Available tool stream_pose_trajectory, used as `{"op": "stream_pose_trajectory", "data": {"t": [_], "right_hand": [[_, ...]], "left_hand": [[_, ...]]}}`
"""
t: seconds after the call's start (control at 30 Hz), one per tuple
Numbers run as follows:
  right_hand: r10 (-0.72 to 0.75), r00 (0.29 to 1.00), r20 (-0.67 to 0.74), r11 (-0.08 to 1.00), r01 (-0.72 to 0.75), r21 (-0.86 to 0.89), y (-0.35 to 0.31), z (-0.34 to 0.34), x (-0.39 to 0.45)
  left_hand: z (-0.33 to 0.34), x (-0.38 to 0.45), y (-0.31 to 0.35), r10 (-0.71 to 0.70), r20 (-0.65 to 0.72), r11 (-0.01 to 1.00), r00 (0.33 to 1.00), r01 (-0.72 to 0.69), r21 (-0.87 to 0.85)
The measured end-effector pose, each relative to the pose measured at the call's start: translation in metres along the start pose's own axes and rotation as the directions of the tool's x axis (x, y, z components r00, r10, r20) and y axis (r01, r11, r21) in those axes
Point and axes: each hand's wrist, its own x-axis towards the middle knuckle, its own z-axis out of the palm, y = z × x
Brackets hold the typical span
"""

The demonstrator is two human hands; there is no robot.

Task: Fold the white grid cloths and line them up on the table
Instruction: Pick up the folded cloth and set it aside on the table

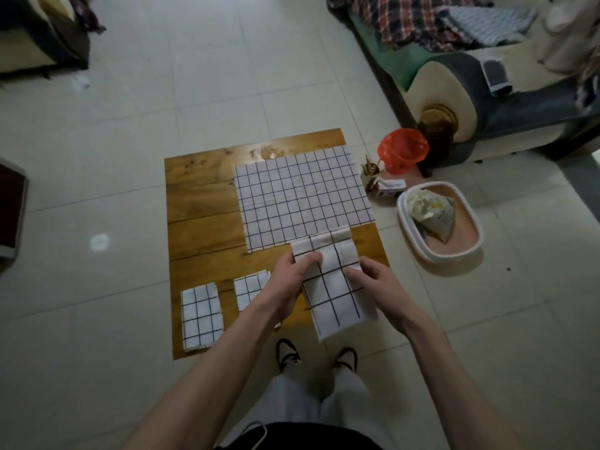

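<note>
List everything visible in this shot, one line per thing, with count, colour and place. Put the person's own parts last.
wooden table: one, brown, low on the tiled floor at centre.
unfolded grid cloth: one, white with black lines, flat on the table's far right part.
folded grid cloths: two, white with black lines, on the table's near edge, one at the left, one beside it, partly behind the left forearm.
half-folded grid cloth: one, white with black lines, held above the table's near right part.
orange basket: one, on the floor right of the table.
oval tray: one, white rim, on the floor at right, crumpled bag inside.
sofa: one, cream and dark, upper right.
shoes: two, dark and white, bottom centre.
left hand: grips the half-folded cloth.
right hand: grips the same cloth.
</note>
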Motion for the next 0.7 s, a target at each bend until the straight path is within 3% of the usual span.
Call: {"op": "stream_pose_trajectory", "data": {"t": [0.2,0.37,0.7], "right_hand": [[-0.023,0.998,-0.060,0.999,0.021,-0.043,0.015,0.002,0.026],[-0.014,0.998,-0.069,0.990,0.004,-0.143,0.055,0.010,0.064],[0.019,1.000,-0.007,0.938,-0.021,-0.347,0.151,0.054,0.143]], "left_hand": [[-0.006,0.024,-0.029,-0.063,-0.123,0.994,0.990,0.051,-0.101],[-0.015,0.051,-0.076,0.018,-0.224,0.996,0.974,0.003,0.090],[-0.069,0.127,-0.162,0.019,-0.512,0.997,0.859,0.023,0.076]]}}
